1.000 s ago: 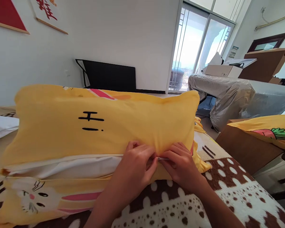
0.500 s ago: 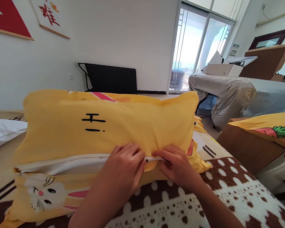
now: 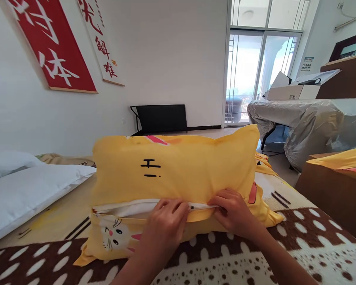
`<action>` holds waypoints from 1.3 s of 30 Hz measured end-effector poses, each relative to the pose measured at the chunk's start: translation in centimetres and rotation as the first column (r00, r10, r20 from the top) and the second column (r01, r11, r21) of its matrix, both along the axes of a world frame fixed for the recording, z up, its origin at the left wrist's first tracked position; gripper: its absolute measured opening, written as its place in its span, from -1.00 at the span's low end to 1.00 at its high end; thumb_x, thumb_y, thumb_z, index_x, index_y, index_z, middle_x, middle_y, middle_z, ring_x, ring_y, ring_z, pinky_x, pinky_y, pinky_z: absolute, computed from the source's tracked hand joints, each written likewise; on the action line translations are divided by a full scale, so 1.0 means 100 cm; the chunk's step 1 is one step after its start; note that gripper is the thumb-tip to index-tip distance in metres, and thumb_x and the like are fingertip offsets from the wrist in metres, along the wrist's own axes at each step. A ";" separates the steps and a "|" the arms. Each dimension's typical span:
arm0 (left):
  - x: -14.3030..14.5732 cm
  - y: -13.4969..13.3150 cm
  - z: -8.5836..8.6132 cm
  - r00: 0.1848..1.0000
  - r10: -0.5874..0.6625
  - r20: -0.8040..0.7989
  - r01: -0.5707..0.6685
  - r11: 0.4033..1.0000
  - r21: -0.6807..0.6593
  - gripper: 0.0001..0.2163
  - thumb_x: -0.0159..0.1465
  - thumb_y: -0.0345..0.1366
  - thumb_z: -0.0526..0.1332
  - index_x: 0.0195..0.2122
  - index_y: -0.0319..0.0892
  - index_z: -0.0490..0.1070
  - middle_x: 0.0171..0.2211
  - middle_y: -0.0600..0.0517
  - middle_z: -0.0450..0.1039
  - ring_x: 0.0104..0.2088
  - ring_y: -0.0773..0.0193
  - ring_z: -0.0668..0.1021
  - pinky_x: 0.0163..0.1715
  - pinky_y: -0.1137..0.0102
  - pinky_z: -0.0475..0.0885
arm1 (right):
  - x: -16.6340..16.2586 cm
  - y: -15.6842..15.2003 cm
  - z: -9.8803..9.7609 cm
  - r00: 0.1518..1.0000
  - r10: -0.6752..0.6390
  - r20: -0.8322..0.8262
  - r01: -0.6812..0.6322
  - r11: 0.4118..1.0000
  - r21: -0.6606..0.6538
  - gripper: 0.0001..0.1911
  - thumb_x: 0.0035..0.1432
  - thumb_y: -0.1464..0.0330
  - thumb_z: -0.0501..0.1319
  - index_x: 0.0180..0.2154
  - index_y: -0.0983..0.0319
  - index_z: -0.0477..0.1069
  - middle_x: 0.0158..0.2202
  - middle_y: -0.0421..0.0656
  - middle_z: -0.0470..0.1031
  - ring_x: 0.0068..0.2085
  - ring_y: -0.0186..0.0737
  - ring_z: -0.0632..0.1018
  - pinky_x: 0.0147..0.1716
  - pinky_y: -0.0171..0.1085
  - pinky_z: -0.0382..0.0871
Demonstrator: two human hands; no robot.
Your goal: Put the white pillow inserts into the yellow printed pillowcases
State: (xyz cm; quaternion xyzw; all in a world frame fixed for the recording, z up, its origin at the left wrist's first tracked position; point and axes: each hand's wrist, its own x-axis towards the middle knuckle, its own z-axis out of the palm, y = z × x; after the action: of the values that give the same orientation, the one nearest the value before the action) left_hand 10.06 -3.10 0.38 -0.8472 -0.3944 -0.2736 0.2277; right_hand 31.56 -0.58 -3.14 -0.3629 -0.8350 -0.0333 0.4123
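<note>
A yellow pillowcase (image 3: 184, 170) with a rabbit print and black lettering stands on its side in front of me, a white pillow (image 3: 136, 209) showing through its gap. The zipper (image 3: 200, 207) runs along the lower edge; it gapes on the left, and a small dark slider sits between my hands. My left hand (image 3: 169, 217) is closed on the pillowcase edge just left of the slider, its fingertips partly hidden. To the right of the slider, my right hand (image 3: 231, 209) pinches the zippered edge between thumb and fingers.
Beneath lies a brown and cream patterned blanket (image 3: 219, 257). White pillows (image 3: 47, 190) rest at the left. On the right stand a brown box (image 3: 329, 194) with yellow fabric (image 3: 341, 160) on top, and a plastic-covered table (image 3: 299, 114) carrying boxes.
The view has shifted left and up, so the pillowcase appears farther right and smaller, and more white pillows show. Both hands keep their hold along the zipper, with the slider still between them.
</note>
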 end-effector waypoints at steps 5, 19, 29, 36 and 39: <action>-0.001 -0.007 -0.027 0.984 -0.025 0.179 0.000 0.990 0.140 -0.82 0.26 -0.53 0.03 -0.34 -0.15 0.36 -0.40 0.02 0.45 -0.39 0.26 0.46 -0.28 0.35 0.38 | 0.000 -0.005 -0.001 0.997 0.004 0.082 -0.005 1.000 0.016 -0.77 -0.05 0.58 0.06 -0.38 0.21 0.40 -0.49 -0.20 0.39 -0.40 -0.25 0.39 -0.39 -0.31 0.18; -0.009 -0.011 -0.036 0.987 -0.019 0.159 0.014 0.999 0.032 -0.80 0.19 -0.60 -0.01 -0.41 -0.13 0.16 -0.59 0.06 0.36 -0.55 0.19 0.43 -0.46 0.33 0.32 | -0.048 -0.032 0.069 0.882 -0.196 0.428 0.278 0.951 -0.138 -0.88 0.04 0.52 0.15 -0.42 0.19 0.38 -0.42 -0.18 0.46 -0.36 -0.19 0.47 -0.39 -0.28 0.17; -0.014 0.001 -0.045 0.955 -0.037 0.294 0.069 0.992 -0.101 -0.86 0.24 -0.52 -0.04 -0.32 -0.15 0.19 -0.52 0.00 0.45 -0.50 0.15 0.49 -0.51 0.35 0.33 | -0.082 -0.022 0.035 0.933 -0.105 0.345 0.155 0.981 -0.120 -0.91 0.21 0.49 0.11 -0.35 0.21 0.29 -0.34 -0.19 0.40 -0.29 -0.24 0.39 -0.29 -0.28 0.21; -0.023 -0.002 -0.034 0.957 0.104 0.270 -0.059 0.984 -0.170 -0.85 0.27 -0.47 0.02 -0.43 -0.13 0.21 -0.56 0.06 0.40 -0.51 0.21 0.46 -0.49 0.36 0.25 | -0.081 -0.005 0.026 0.952 -0.012 0.305 0.026 0.999 -0.041 -0.81 0.11 0.56 0.08 -0.46 0.21 0.15 -0.42 -0.20 0.33 -0.36 -0.27 0.30 -0.36 -0.30 0.12; -0.030 -0.008 -0.025 0.955 0.242 0.170 -0.212 0.961 -0.177 -0.83 0.26 -0.49 0.01 -0.44 -0.14 0.23 -0.53 0.06 0.39 -0.46 0.17 0.45 -0.36 0.28 0.25 | -0.080 0.001 0.023 0.960 0.007 0.280 -0.006 1.000 -0.002 -0.76 -0.04 0.60 0.06 -0.51 0.20 0.04 -0.50 -0.23 0.25 -0.42 -0.29 0.23 -0.40 -0.29 0.04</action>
State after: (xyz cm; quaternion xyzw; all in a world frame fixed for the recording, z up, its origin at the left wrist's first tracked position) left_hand 7.05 -3.93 -2.07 -0.7813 -0.5297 -0.2933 0.1517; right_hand 23.51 -0.48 -0.89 -0.3520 -0.8862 -0.0823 0.2899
